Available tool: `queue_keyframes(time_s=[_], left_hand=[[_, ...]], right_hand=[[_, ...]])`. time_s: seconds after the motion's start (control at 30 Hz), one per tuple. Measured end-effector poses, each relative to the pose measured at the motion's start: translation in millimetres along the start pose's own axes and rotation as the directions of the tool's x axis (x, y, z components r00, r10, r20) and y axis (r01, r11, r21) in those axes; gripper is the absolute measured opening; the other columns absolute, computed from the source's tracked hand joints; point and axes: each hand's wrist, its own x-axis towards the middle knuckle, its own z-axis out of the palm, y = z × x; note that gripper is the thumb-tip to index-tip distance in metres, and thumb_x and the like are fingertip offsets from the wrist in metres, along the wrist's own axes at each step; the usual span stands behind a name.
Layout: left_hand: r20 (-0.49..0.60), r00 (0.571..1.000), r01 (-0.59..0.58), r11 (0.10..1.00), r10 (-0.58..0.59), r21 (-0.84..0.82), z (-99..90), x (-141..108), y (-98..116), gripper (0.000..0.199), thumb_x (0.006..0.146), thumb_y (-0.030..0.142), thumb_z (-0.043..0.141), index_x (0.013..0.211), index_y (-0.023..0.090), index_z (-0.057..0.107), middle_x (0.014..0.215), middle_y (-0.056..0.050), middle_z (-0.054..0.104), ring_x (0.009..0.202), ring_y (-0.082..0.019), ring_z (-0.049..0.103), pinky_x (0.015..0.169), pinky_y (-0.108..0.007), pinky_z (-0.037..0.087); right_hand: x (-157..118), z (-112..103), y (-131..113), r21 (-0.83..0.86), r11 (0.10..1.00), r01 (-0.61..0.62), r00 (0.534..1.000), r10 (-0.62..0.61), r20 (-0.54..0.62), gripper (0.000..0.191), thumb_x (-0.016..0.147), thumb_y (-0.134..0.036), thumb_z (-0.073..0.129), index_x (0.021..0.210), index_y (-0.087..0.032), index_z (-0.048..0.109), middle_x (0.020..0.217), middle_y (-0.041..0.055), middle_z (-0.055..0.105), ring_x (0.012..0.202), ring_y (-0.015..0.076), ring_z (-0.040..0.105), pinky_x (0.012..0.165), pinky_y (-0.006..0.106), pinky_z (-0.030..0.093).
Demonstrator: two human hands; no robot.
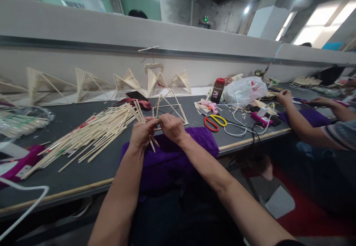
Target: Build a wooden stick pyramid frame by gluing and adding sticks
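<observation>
Several thin wooden sticks pass through my left hand, which is closed around them above a purple cloth. My right hand is pinched close beside it, its fingertips meeting those of my left hand. A small greenish bit shows between the fingertips, too small to make out. Just behind my hands stands an open frame of glued sticks. To the left, a large loose pile of wooden sticks lies across the dark table.
Fan-shaped stick models line the back wall. On the right are red and yellow scissors, a pink glue gun, a red-capped jar, a plastic bag, white cables and a co-worker's hands.
</observation>
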Motion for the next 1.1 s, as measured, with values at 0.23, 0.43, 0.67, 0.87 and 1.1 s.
queue_keyframes(time_s=[0.23, 0.43, 0.67, 0.87, 1.1], left_hand=[[0.079, 0.992, 0.100, 0.992, -0.094, -0.079, -7.5, -3, 7, 0.047, 0.041, 0.012, 0.082, 0.073, 0.018, 0.048, 0.048, 0.012, 0.044, 0.035, -0.001, 0.035, 0.033, -0.010, 0.018], [0.043, 0.999, 0.019, 0.983, -0.011, -0.181, -11.6, -1, 6, 0.047, 0.044, 0.010, 0.082, 0.077, 0.018, 0.051, 0.048, 0.012, 0.045, 0.035, -0.002, 0.035, 0.033, -0.011, 0.021], [0.112, 0.991, -0.051, 0.984, 0.070, -0.169, -7.5, -3, 2, 0.039, 0.048, 0.011, 0.084, 0.077, 0.015, 0.058, 0.051, 0.007, 0.051, 0.037, -0.002, 0.039, 0.036, -0.011, 0.026], [0.151, 0.982, -0.100, 0.989, 0.117, -0.111, -7.7, 5, 1, 0.036, 0.050, 0.010, 0.084, 0.076, 0.013, 0.060, 0.050, 0.006, 0.053, 0.035, -0.004, 0.043, 0.034, -0.011, 0.029], [0.112, 0.991, -0.060, 0.996, 0.066, -0.062, -4.7, 9, -1, 0.034, 0.050, 0.014, 0.085, 0.075, 0.009, 0.062, 0.049, 0.005, 0.055, 0.033, -0.005, 0.043, 0.026, -0.011, 0.022]], right_hand=[[-1, 1, -1, 0.101, 0.991, 0.089, 0.995, -0.085, -0.047, 0.022, 0.097, -0.014, 0.046, 0.085, -0.020, 0.064, 0.084, 0.0033, 0.070, 0.078, 0.0147, 0.064, 0.068, 0.025, 0.042], [3, 0, 0, 0.574, 0.819, 0.000, 0.988, 0.090, -0.128, 0.014, 0.091, -0.025, 0.059, 0.091, -0.018, 0.071, 0.102, 0.0092, 0.074, 0.101, 0.0171, 0.068, 0.092, 0.029, 0.052], [9, -2, 4, 0.798, 0.527, -0.292, 0.921, 0.379, 0.087, 0.017, 0.081, -0.036, 0.075, 0.076, -0.020, 0.075, 0.094, 0.0049, 0.075, 0.092, 0.0154, 0.070, 0.087, 0.029, 0.053], [14, -5, 10, 0.781, 0.553, -0.290, 0.940, 0.318, 0.124, 0.014, 0.085, -0.030, 0.072, 0.080, -0.017, 0.074, 0.097, 0.0070, 0.076, 0.096, 0.0143, 0.070, 0.085, 0.025, 0.054], [16, -11, 7, 0.583, 0.791, -0.188, 0.965, 0.260, -0.043, 0.012, 0.089, -0.020, 0.065, 0.077, -0.016, 0.067, 0.103, 0.0079, 0.071, 0.103, 0.0131, 0.065, 0.097, 0.025, 0.050]])
